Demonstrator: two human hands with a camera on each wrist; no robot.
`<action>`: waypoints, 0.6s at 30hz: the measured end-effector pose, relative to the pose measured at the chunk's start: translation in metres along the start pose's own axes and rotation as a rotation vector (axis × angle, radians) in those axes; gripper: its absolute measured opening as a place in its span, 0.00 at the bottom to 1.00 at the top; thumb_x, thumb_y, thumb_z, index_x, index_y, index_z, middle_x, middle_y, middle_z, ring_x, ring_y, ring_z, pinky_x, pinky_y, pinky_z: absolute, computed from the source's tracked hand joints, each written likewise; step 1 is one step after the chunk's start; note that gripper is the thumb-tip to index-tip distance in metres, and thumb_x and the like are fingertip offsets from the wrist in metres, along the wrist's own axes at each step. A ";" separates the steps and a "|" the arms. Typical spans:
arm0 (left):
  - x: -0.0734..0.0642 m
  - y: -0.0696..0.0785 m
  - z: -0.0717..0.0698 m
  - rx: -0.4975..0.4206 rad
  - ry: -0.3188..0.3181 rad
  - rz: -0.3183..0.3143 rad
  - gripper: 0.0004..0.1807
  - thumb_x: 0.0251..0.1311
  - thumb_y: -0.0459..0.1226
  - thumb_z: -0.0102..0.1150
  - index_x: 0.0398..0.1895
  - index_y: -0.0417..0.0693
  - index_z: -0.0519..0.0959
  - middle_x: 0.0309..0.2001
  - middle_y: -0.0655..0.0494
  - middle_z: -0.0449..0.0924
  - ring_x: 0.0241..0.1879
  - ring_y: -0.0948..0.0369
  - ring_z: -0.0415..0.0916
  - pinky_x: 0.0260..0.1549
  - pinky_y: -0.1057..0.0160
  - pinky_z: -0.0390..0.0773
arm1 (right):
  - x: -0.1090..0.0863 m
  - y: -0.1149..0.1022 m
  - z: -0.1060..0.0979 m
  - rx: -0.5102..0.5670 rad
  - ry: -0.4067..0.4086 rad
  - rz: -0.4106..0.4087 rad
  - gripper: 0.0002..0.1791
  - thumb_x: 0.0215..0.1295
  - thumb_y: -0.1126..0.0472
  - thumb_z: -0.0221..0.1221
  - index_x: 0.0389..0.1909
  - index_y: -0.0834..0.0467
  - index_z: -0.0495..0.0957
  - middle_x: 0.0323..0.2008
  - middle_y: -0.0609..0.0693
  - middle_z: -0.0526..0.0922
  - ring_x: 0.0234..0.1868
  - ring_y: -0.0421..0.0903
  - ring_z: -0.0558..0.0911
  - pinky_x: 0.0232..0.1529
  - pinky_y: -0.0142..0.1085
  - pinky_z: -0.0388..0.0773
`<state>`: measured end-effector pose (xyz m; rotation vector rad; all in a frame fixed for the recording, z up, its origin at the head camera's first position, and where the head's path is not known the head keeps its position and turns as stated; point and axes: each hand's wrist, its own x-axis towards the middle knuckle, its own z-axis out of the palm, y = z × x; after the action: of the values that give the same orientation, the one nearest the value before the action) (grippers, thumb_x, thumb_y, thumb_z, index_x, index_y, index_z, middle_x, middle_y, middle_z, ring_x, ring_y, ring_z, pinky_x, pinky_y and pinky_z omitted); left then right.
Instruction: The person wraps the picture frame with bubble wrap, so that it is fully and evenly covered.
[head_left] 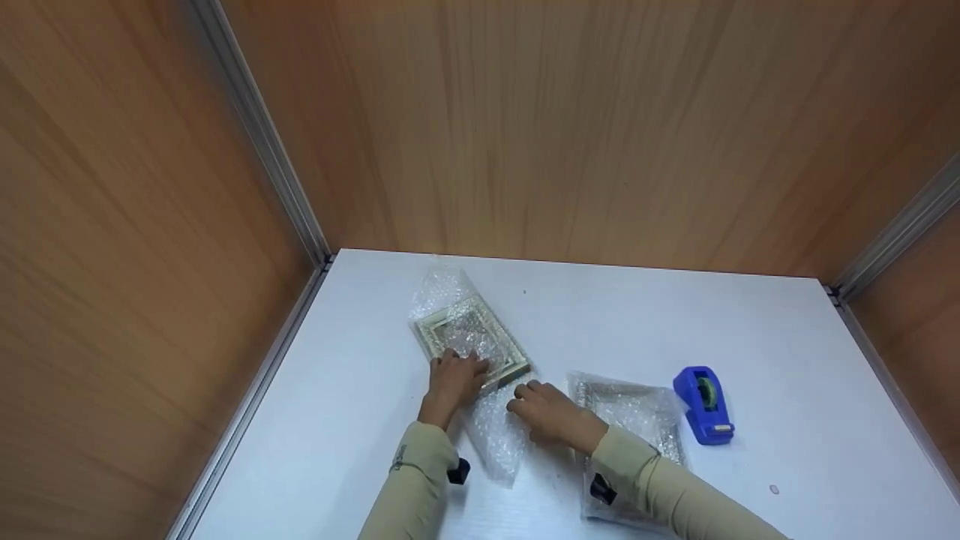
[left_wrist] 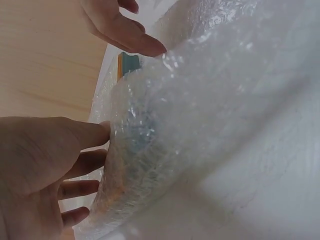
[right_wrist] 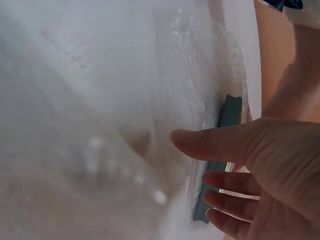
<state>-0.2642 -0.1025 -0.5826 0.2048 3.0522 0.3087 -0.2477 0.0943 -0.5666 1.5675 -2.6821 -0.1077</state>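
A gold ornate picture frame lies tilted on the table, covered by clear bubble wrap that extends past its far and near ends. My left hand rests on the frame's near left part; in the left wrist view its fingertips touch the wrapped side. By the frame's near corner is my right hand, over the near flap of wrap. The right wrist view has its thumb extended against the wrap and its fingers loosely bent beside the frame's dark green edge.
A second bubble-wrapped frame lies under the right forearm. To its right stands a blue tape dispenser with a roll in it. Wood-grain panels enclose the white table at the back and sides.
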 end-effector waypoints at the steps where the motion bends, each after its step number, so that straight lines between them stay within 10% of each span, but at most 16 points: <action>1: 0.000 -0.001 0.000 -0.007 -0.005 0.002 0.16 0.64 0.45 0.50 0.53 0.61 0.77 0.53 0.50 0.75 0.53 0.46 0.66 0.47 0.47 0.65 | -0.001 -0.001 0.000 -0.014 0.013 -0.012 0.24 0.38 0.59 0.71 0.41 0.54 0.77 0.38 0.50 0.77 0.38 0.47 0.74 0.33 0.36 0.74; 18: -0.003 -0.015 -0.012 -0.244 -0.172 0.022 0.21 0.66 0.45 0.47 0.62 0.56 0.70 0.67 0.49 0.60 0.64 0.43 0.53 0.59 0.44 0.54 | 0.001 0.004 0.012 0.088 0.229 -0.195 0.08 0.48 0.67 0.63 0.30 0.52 0.83 0.32 0.44 0.83 0.34 0.42 0.80 0.35 0.32 0.76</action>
<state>-0.2644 -0.1199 -0.5742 0.2373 2.8129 0.6246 -0.2526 0.0966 -0.5786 1.7441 -2.3885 0.1775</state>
